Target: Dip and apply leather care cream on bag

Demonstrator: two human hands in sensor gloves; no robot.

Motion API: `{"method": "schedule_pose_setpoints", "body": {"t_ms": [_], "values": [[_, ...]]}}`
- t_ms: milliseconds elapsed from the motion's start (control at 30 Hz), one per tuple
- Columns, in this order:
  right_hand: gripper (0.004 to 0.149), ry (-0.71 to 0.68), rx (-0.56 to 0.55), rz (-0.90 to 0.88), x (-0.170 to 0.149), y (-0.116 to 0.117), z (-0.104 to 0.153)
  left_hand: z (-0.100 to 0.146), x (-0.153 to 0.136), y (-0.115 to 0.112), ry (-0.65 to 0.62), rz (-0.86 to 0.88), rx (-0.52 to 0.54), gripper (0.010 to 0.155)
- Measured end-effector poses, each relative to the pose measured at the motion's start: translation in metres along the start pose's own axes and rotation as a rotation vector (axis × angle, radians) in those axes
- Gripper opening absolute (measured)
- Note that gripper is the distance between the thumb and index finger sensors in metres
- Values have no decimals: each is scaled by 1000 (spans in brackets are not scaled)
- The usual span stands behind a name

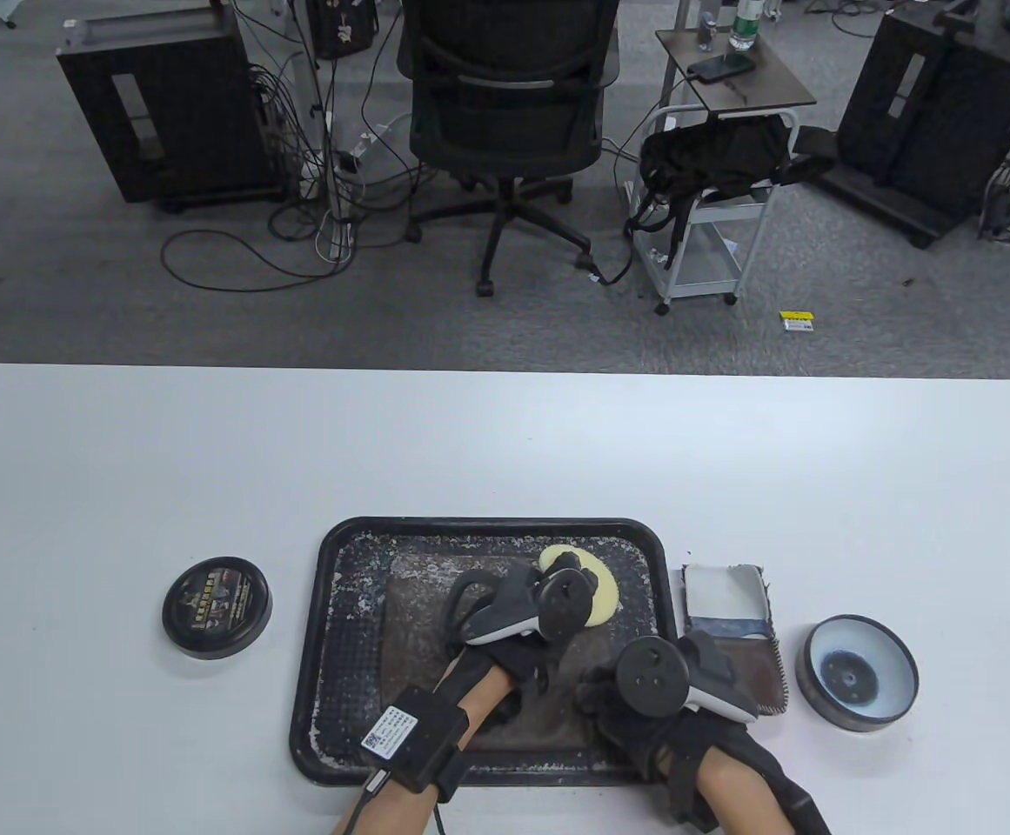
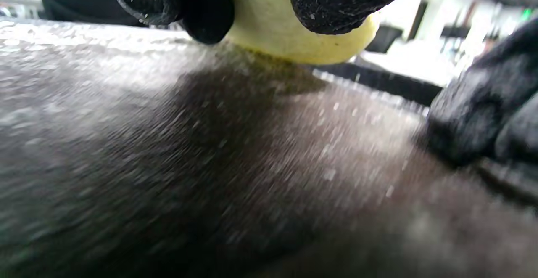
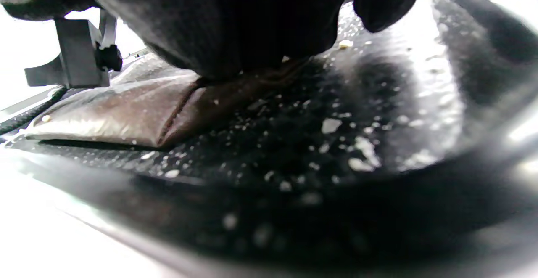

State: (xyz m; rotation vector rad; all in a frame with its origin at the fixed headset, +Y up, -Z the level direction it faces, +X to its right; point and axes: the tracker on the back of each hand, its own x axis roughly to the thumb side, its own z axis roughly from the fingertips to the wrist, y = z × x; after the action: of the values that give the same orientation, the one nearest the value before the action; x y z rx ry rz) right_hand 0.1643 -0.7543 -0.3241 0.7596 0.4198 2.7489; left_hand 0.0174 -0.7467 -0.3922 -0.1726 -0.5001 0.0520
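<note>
While the left hand point(image 1: 518, 609) pinches a pale yellow round sponge pad point(image 1: 602, 593) between curled fingers point(image 2: 336, 4), that pad sits pressed onto the far right part of the flat brown leather bag point(image 1: 422, 635), which lies inside the black rectangular plastic tray point(image 1: 331, 600) on the white counter point(image 1: 505, 452). From the table view the bag's long axis appears to run from the near edge of the tray toward the far edge, so most of its untreated surface lies nearer the person and to the left of the pad; a stroke would likely pull back that way. The right hand point(image 1: 644, 696) rests on the bag's near right corner; the right wrist view shows its gloved fingers point(image 3: 235, 30) bearing down on the leather, apparently pinning it rather than gripping, though how curled they are I cannot tell. A round black lid point(image 1: 217, 607) lies on the counter left of the tray, and the open round cream tin point(image 1: 857, 671) sits to the right, nearer the right hand, past a folded grey and brown cloth point(image 1: 726, 600).
</note>
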Motion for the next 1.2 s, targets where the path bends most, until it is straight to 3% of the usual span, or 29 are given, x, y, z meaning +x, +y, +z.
{"method": "schedule_pose_setpoints", "body": {"t_ms": [233, 467, 667, 1200], "values": [[45, 6, -3, -4, 0, 0, 0, -3, 9, -6, 35, -177, -65, 74], [45, 18, -14, -4, 0, 1, 0, -1, 21, -2, 79, -278, 137, 65], [45, 28, -23, -4, 0, 2, 1, -2, 26, -1, 86, -285, 148, 59], [45, 43, -28, -8, 1, 3, 2, 21, -11, 7, 241, -270, 126, 56]]}}
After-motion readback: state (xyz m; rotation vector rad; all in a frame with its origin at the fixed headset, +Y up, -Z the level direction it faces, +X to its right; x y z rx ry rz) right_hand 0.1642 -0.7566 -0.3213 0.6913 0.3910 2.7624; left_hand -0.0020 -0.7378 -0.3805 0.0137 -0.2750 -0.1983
